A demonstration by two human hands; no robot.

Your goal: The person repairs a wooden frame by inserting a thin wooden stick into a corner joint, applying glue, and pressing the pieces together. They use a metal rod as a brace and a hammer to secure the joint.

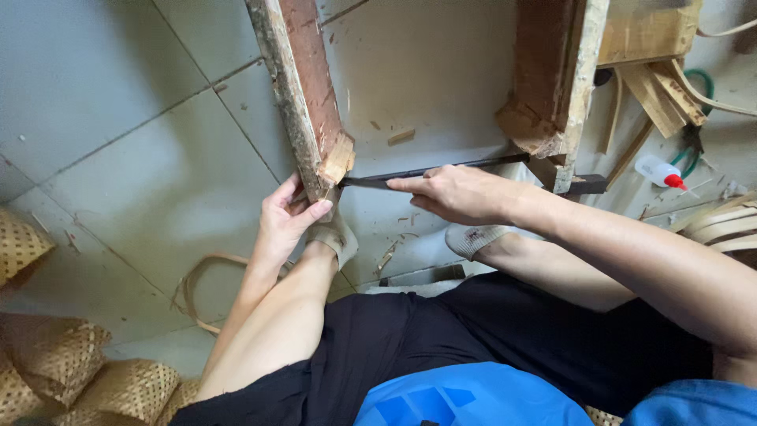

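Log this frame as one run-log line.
left hand: grips wooden beam end | right hand: holds dark flat bar against it | floor: woven baskets, glue bottle

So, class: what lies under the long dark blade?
Under the dark blade lies grey tiled floor scattered with wood chips. The right hand covers the near part of it; the left hand grips the wooden post by its tip.

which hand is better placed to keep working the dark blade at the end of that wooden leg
Right, probably. The right hand already grips the dark blade, whose tip meets the chipped end of the wooden leg. The left hand is braced around that end.
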